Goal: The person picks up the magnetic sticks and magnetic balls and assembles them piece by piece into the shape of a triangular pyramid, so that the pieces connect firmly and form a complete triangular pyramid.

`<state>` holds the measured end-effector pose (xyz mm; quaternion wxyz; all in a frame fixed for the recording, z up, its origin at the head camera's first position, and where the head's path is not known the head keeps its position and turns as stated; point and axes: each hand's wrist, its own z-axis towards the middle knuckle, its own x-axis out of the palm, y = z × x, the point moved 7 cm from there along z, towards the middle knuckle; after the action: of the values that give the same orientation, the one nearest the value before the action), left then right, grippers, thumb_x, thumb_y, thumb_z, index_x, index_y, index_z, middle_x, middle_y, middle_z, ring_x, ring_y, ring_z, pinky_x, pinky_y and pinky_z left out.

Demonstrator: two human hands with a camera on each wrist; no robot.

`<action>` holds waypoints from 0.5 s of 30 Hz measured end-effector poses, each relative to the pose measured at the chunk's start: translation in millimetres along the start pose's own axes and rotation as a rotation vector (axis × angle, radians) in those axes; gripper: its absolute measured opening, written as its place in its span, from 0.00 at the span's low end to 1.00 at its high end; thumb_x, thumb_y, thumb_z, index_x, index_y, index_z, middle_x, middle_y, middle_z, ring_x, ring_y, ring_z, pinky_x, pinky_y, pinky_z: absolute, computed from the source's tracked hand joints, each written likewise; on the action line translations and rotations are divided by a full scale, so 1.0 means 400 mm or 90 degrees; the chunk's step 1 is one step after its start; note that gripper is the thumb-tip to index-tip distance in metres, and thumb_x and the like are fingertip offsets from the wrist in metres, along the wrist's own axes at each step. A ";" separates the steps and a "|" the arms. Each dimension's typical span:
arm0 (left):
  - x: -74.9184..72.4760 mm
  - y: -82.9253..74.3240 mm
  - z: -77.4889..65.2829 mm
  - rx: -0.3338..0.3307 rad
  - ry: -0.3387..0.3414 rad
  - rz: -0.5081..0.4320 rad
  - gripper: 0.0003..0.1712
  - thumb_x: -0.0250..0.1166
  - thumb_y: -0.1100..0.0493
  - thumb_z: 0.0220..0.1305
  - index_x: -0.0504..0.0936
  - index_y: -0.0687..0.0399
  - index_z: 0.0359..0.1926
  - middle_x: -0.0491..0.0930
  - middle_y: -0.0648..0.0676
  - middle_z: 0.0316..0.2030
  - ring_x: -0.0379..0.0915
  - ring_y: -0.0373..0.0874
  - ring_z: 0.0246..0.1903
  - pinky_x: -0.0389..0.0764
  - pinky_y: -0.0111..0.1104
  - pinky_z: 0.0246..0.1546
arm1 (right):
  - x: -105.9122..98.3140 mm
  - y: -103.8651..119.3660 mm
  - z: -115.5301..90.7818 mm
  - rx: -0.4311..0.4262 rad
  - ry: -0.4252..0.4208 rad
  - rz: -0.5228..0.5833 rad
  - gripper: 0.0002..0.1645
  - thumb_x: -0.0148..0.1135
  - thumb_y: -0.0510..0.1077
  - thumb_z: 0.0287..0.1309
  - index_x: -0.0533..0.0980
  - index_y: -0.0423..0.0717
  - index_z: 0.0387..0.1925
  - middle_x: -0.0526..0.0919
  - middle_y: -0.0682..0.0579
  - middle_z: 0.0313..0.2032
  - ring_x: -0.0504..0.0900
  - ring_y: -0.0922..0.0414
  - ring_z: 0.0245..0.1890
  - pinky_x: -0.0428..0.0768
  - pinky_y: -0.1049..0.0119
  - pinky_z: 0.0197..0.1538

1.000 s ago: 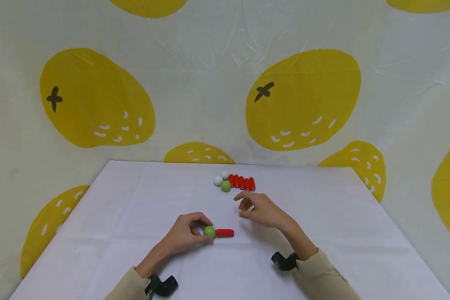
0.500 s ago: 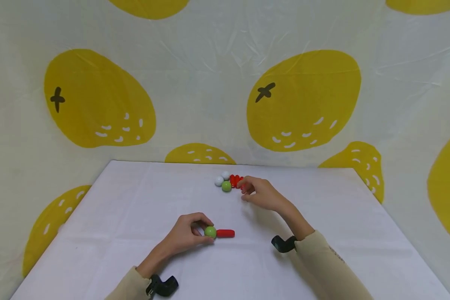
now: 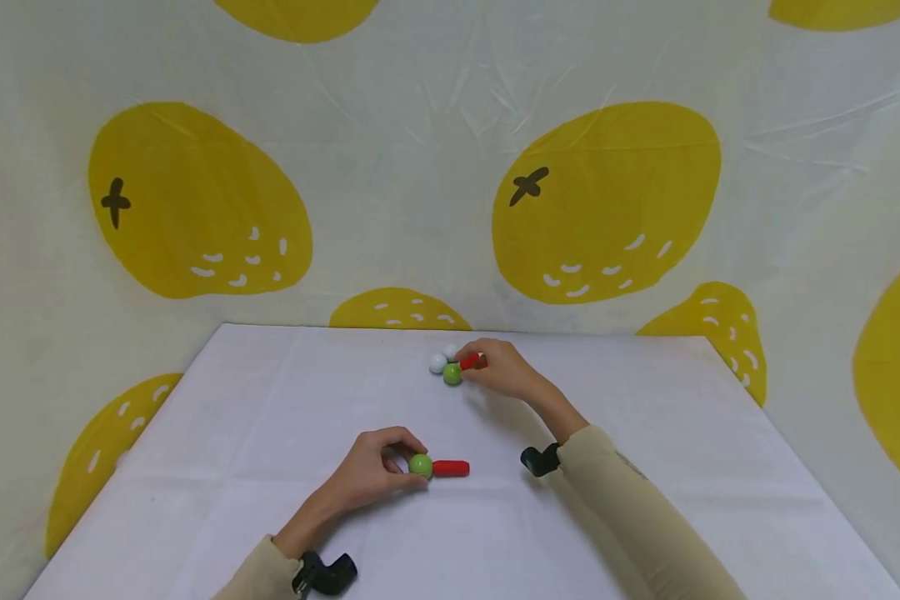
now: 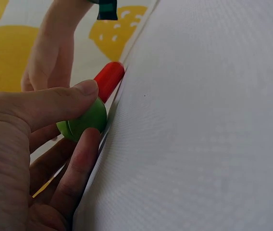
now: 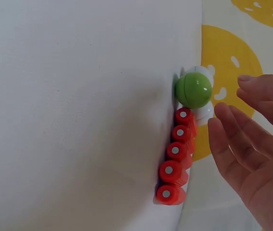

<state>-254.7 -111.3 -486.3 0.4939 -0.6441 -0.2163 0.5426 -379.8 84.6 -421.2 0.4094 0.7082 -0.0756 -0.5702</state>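
Note:
On the white tabletop, my left hand (image 3: 378, 467) pinches a green ball (image 4: 91, 118) between thumb and fingers. A red rod (image 3: 451, 468) extends from the ball toward the right, end against it. Farther back, my right hand (image 3: 504, 367) hovers over a row of several red rods, fingers loosely bent and holding nothing. In the right wrist view the nearest rod (image 5: 183, 115) shows a grey disc in its end, as do the others. Another green ball (image 5: 194, 90) sits at the row's end, close by the right fingertips (image 5: 220, 109). In the head view the right hand hides most of the row.
Two white balls stand behind the second green ball; the front white ball (image 3: 438, 363) shows best. The tabletop (image 3: 285, 400) ends at a back edge, with a cloth (image 3: 405, 167) printed with yellow fruit hanging behind. Black wrist cameras (image 3: 330, 573) sit under both sleeves.
My right hand has moved away from me and slightly left, from in front of the red rods to over them. My left hand keeps its pinch on the green ball in place.

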 end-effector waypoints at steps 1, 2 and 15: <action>0.000 0.000 0.000 0.000 0.000 -0.002 0.21 0.82 0.51 0.52 0.87 0.46 0.47 0.86 0.40 0.40 0.80 0.35 0.40 0.85 0.28 0.37 | 0.003 -0.002 0.005 0.000 0.003 0.000 0.18 0.64 0.40 0.67 0.83 0.43 0.57 0.85 0.45 0.54 0.78 0.48 0.49 0.81 0.55 0.54; 0.001 -0.001 0.001 0.001 0.000 -0.003 0.21 0.82 0.52 0.52 0.87 0.46 0.47 0.86 0.41 0.40 0.81 0.35 0.40 0.85 0.28 0.37 | 0.006 -0.003 0.009 -0.004 0.006 -0.003 0.18 0.64 0.39 0.67 0.83 0.43 0.57 0.85 0.45 0.54 0.78 0.48 0.50 0.81 0.54 0.56; 0.001 -0.001 0.001 0.007 -0.008 -0.004 0.19 0.82 0.51 0.51 0.87 0.40 0.44 0.87 0.41 0.39 0.81 0.34 0.39 0.85 0.28 0.36 | 0.031 -0.005 0.036 0.003 0.035 -0.052 0.17 0.65 0.39 0.66 0.84 0.44 0.55 0.87 0.47 0.54 0.79 0.47 0.57 0.76 0.47 0.67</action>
<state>-254.9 -110.8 -486.2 0.4978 -0.6375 -0.2186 0.5459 -388.8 71.7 -431.9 0.3861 0.7270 -0.0367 -0.5666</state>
